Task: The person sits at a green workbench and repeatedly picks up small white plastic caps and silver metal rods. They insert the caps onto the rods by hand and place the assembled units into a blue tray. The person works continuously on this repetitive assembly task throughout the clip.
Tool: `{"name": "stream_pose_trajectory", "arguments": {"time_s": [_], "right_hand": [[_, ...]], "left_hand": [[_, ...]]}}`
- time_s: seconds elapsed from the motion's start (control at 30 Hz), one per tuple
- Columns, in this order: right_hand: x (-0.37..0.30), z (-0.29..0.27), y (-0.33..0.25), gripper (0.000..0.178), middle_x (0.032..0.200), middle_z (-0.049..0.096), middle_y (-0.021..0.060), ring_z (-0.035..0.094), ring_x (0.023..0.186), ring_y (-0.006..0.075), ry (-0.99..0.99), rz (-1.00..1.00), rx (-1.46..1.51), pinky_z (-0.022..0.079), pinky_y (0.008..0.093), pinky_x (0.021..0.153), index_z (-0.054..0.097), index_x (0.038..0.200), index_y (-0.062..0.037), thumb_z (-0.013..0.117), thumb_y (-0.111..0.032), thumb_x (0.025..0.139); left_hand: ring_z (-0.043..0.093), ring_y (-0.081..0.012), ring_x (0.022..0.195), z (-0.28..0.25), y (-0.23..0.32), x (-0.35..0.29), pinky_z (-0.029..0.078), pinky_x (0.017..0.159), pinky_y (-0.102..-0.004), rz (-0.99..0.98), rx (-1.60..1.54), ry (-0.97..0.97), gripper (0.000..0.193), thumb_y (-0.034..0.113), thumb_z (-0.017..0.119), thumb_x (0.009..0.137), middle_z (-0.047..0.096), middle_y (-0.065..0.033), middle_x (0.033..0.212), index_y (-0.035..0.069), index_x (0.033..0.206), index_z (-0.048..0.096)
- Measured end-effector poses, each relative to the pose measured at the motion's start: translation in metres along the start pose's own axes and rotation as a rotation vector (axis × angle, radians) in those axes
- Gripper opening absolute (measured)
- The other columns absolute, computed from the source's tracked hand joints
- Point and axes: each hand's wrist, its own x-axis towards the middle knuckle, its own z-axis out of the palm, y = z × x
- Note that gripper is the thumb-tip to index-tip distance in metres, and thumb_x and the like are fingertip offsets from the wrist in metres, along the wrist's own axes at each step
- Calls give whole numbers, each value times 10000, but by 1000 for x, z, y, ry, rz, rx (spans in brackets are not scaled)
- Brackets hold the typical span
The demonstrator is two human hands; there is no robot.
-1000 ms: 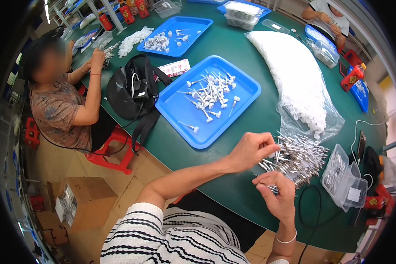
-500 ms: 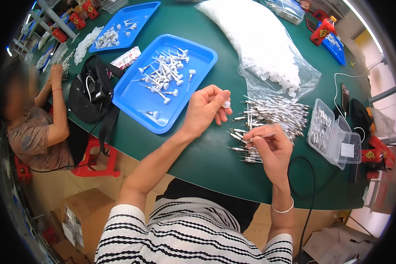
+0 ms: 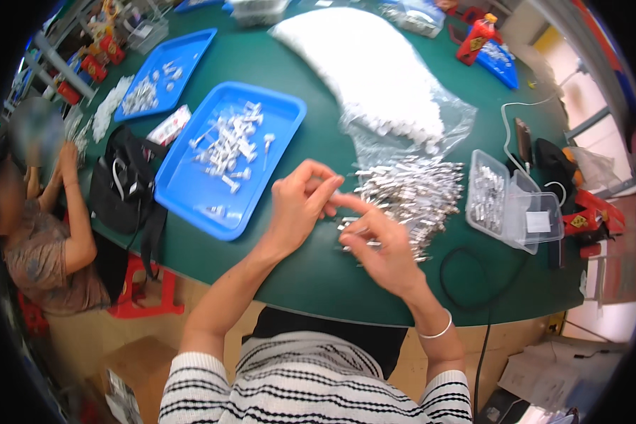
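My left hand (image 3: 293, 212) is closed in a pinch above the table, between the blue tray and the metal pins. It grips a small white plastic cap, now mostly hidden by the fingertips. My right hand (image 3: 390, 251) is beside it, index finger reaching to the left fingertips and thumb bent in. Whatever sits between the right fingers is too blurred to make out. Just beyond that hand lies a heap of slim silver metal pins (image 3: 420, 194). In the blue tray (image 3: 180, 187) are several pins with white caps on their ends (image 3: 237, 138).
A large clear bag of white caps (image 3: 374, 63) lies beyond the pins. At right stands a clear plastic box (image 3: 502, 233) of pins, near a black cable (image 3: 442, 272). A black bag (image 3: 116, 184) rests left of the tray. Another person (image 3: 49, 240) sits at the far left.
My right hand has moved left from the pins to meet my left hand, which has shifted slightly left and down. The whole view has turned a little, shifting the table's things left.
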Motion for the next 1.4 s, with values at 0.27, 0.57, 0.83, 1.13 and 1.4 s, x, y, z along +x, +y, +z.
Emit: {"name": "stream_pose_trajectory", "arguments": {"time_s": [0.27,0.57,0.83,1.13,1.4], "right_hand": [[0,7,-2,164,1179,617,160,660,715,241,-13,-92,-204,513,305,571,517,804,-23,679,-48,800],[-8,1,-3,89,859,671,95,643,679,143,-21,116,121,523,253,625,559,879,5,625,-55,880],[-6,-10,6,75,937,663,137,620,743,104,83,235,510,535,238,689,544,942,21,556,-52,935],[-4,-10,9,86,930,648,91,597,756,89,112,243,606,519,230,691,560,952,12,566,-73,939],[-4,-10,17,103,932,648,127,625,761,127,126,216,671,546,254,687,558,982,29,560,-65,939]], "left_hand": [[611,-90,535,0,-9,2,443,444,-196,-26,-175,-2,122,118,636,897,659,-64,654,4,912,595],[627,-118,545,-6,-9,5,457,447,-195,-93,-248,-90,195,186,595,936,671,-116,715,-8,955,596],[637,-102,632,3,-13,-1,552,576,-218,-351,-404,-327,224,177,578,943,670,-82,781,-29,997,650],[654,-111,657,1,-14,-3,544,574,-214,-347,-407,-375,223,188,592,935,668,-66,801,-19,1004,637],[644,-107,717,1,-11,-3,554,596,-220,-403,-417,-456,215,166,600,928,666,-74,850,-24,1024,628]]}}
